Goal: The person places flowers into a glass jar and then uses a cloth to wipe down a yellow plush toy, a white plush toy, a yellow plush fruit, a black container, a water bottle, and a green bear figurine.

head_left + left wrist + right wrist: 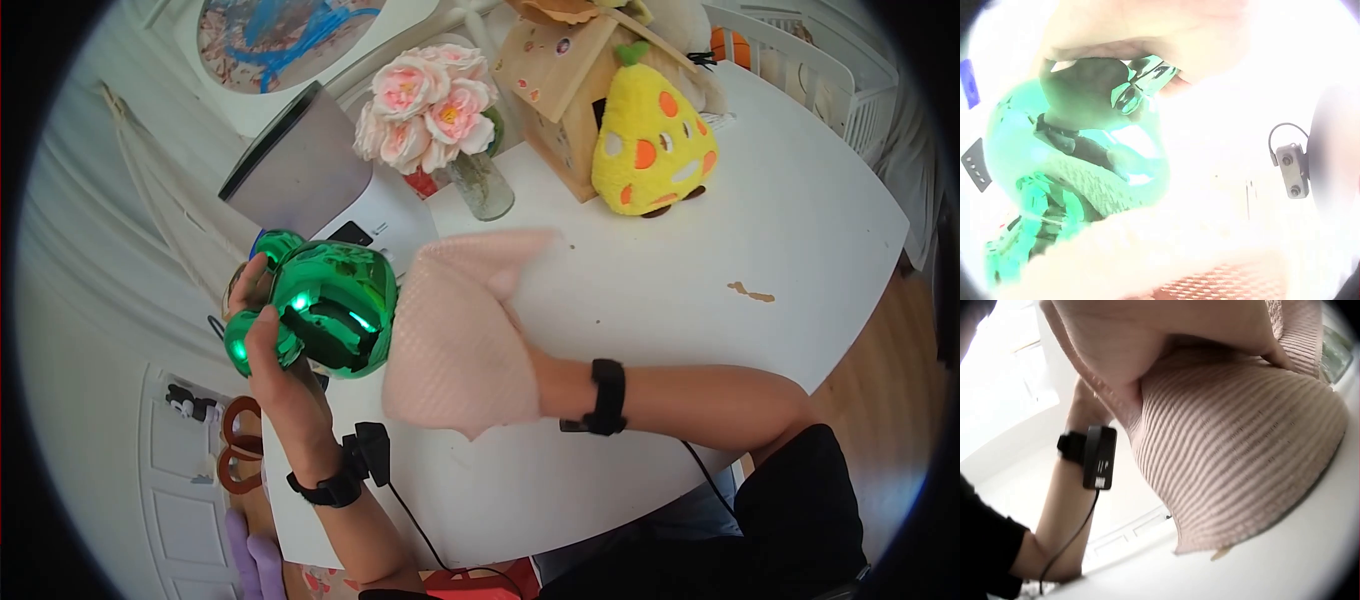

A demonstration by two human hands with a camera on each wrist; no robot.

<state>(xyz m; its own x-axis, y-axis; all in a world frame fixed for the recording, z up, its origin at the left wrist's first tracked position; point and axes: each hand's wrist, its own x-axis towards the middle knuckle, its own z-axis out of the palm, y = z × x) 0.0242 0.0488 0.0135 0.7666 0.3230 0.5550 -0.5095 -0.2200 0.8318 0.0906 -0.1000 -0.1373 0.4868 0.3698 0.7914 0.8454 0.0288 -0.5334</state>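
Observation:
A glossy green figurine (340,300) with round, mirror-like lobes is held up over the left side of the white table. My left hand (280,370) grips it by its smaller lobes, thumb and fingers spread around them. A ribbed pink cloth (455,350) hangs from my right hand (1122,337), which holds it bunched against the palm. The head view shows the cloth draped over most of that hand, its edge right at the green figurine's large round part. In the left wrist view, the figurine (1079,150) reflects the cloth's weave.
Behind the hands stand a grey-and-white container (300,160), a glass vase (482,190) of pink flowers, a small wooden house (555,90) and a yellow plush toy (655,150). The white table (680,290) has a brown mark on its right side. Cables trail from both wrist cameras.

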